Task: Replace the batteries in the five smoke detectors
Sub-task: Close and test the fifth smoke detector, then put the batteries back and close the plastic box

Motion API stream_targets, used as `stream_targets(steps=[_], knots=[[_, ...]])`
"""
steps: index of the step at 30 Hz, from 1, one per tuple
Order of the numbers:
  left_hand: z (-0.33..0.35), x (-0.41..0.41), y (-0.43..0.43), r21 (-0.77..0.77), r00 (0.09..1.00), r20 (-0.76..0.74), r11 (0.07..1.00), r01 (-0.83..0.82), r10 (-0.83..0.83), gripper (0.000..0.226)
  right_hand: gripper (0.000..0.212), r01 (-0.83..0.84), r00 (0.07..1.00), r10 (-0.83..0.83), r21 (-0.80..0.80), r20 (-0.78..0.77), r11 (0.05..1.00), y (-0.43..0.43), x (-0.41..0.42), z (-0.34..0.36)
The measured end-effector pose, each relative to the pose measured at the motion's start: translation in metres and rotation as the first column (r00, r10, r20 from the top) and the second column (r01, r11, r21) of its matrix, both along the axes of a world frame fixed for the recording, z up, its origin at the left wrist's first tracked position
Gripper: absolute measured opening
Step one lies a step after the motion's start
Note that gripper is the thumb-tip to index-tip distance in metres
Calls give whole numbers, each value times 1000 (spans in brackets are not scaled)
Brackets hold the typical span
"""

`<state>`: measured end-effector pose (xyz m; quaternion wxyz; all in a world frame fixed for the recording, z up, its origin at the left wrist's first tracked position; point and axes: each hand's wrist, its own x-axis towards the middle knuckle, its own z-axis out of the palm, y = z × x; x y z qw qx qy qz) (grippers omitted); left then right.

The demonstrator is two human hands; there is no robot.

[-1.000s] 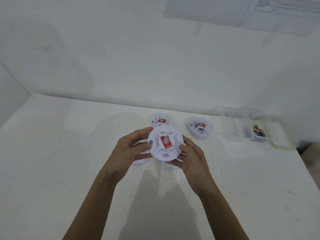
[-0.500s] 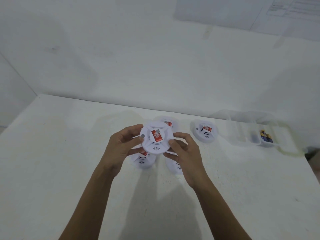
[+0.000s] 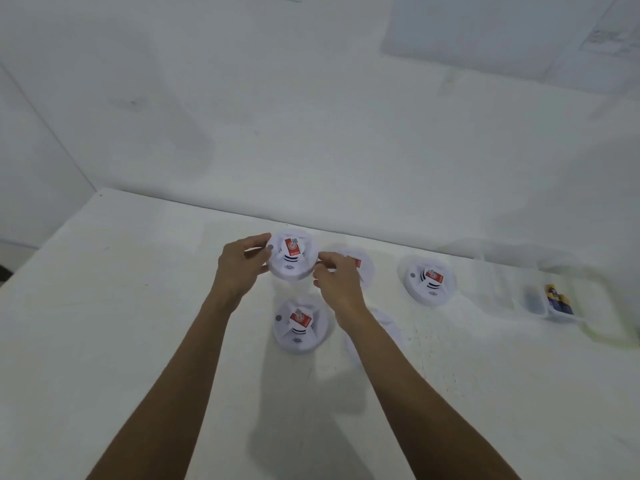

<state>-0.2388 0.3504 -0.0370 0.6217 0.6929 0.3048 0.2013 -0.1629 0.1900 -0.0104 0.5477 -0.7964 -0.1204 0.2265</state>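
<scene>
The person is holding one smoke detector (image 3: pixel 292 258) between both hands at the far side of the white surface (image 3: pixel 138 323). The left hand (image 3: pixel 242 268) is gripping its left rim, with the fingers curled over the top edge and the thumb tucked below. The right hand (image 3: pixel 337 282) is pinching the right rim with bent fingertips. The smoke detector is facing up, showing a red label, dark curved slots and a small grey button near the left hand's fingers. I cannot tell whether it is touching the surface or hanging just above it.

Four more detectors are lying on the surface. A second detector (image 3: pixel 360 265) is sitting just behind the right hand, which is partly hiding it. A third detector (image 3: pixel 427 280) is lying further right, well apart from the hands and showing its red label. A fourth detector (image 3: pixel 299 323) is lying nearer the person, between the two forearms, label up. A fifth detector (image 3: pixel 388 330) is lying under the right forearm, and only part of its white body is showing.

At the right end of the surface a clear plastic box (image 3: pixel 502 289) is standing with its compartments open to view. Batteries (image 3: pixel 557 299) with blue and yellow wrapping are lying in its right-hand compartment. A white wall (image 3: pixel 277 116) is rising behind the surface, and sheets of paper (image 3: pixel 485 29) are hanging on it at the upper right, too blurred to read.
</scene>
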Motion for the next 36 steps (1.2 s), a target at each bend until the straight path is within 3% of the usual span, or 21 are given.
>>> stream_targets(steps=[8,13,16,20,23,27,36], knots=[[-36,17,24,229,977,-190,972,-49,94,30,23,-110,984,86,-146,-159,983,32,13,-21],[-42,19,27,302,964,-257,953,19,63,30,22,-135,978,104,-171,-179,976,35,16,-29],[-42,18,26,286,960,-272,958,13,68,30,32,-143,980,115,-176,-162,974,34,18,-30],[-38,16,19,264,962,-257,964,-25,95,30,35,-144,971,113,-140,-209,980,28,19,-31],[-35,12,10,331,959,-243,942,-59,145,30,39,-116,980,93,-128,-175,985,21,18,-28],[-24,6,-11,350,973,-131,927,-133,189,25,41,-98,982,95,-8,-161,995,3,15,-18],[10,11,-80,303,997,55,951,-66,52,24,28,37,989,-5,213,-149,976,-87,28,22]])
